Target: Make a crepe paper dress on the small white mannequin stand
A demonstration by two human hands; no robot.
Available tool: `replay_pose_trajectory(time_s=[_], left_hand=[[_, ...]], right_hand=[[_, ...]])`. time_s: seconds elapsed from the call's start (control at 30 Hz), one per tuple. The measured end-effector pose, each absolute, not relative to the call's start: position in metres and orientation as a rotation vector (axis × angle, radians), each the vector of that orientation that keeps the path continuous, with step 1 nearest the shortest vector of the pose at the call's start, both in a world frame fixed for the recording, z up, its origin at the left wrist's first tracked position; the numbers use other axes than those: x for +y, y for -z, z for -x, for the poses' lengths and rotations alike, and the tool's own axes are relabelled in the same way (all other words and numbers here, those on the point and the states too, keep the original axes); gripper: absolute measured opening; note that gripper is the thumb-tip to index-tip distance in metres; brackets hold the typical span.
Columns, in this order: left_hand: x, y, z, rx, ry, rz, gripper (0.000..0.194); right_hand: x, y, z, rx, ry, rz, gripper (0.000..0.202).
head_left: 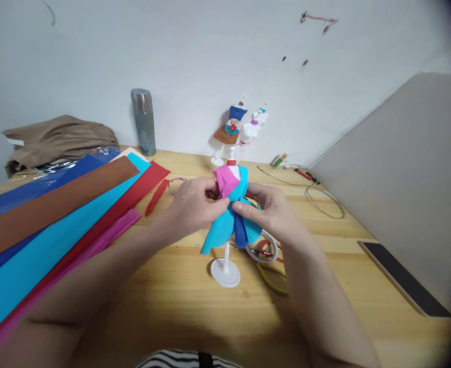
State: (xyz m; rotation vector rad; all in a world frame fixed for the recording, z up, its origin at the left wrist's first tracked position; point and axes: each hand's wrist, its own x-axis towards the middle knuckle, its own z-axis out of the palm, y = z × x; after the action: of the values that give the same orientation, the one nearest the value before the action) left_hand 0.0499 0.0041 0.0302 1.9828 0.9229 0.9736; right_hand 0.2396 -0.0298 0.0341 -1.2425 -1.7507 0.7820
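Note:
A small white dress-form mannequin (pixel 226 266) stands upright on its round base in front of me. It wears a crepe-paper dress (pixel 222 227) with a turquoise skirt and strap, a pink piece at one shoulder and a dark blue strip down the front. A red band circles its neck. My left hand (pixel 194 204) is closed at the left of the waist, thumb pressed on the paper, other fingertips partly hidden. From the right, my right hand (pixel 271 209) pinches the waist by the blue strip, its fingers behind the dress.
Crepe-paper strips (pixel 62 204) fan out at left, near a brown cloth (pixel 62 135) and a flask (pixel 143 122). Dressed mannequins (pixel 231 125) stand by the wall. A tape roll (pixel 273 248) and yellow-handled tool (pixel 269 281) lie behind my right wrist; a dark-topped tablet-like slab (pixel 405 278) lies right.

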Motion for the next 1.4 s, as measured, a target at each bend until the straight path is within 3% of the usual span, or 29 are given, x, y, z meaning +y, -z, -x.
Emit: replay_pose_trajectory(time_s=[0.13, 0.3, 0.53, 0.67, 1.07, 1.4], left_hand=[[0.0, -0.037, -0.048, 0.919, -0.978, -2.02, 0.007], [0.007, -0.044, -0.037, 0.775, -0.812, -1.859, 0.025], [0.025, -0.029, -0.038, 0.604, -0.752, -1.579, 0.002], [0.029, -0.021, -0.04, 0.578, -0.759, -1.525, 0.013], [0.023, -0.021, -0.044, 0.596, -0.83, -1.657, 0.017], [0.031, -0.018, -0.041, 0.596, -0.726, -1.616, 0.022]], right_hand=[[-0.03, -0.034, -0.236, -1.711, -0.772, 1.228, 0.022], [-0.03, -0.033, -0.239, -1.613, -0.872, 1.208, 0.015], [-0.027, -0.026, -0.243, -1.563, -0.997, 1.173, 0.022], [-0.027, -0.025, -0.242, -1.576, -1.006, 1.156, 0.021], [-0.026, -0.024, -0.24, -1.67, -0.888, 1.13, 0.016], [-0.024, -0.026, -0.24, -1.621, -1.08, 1.131, 0.036]])
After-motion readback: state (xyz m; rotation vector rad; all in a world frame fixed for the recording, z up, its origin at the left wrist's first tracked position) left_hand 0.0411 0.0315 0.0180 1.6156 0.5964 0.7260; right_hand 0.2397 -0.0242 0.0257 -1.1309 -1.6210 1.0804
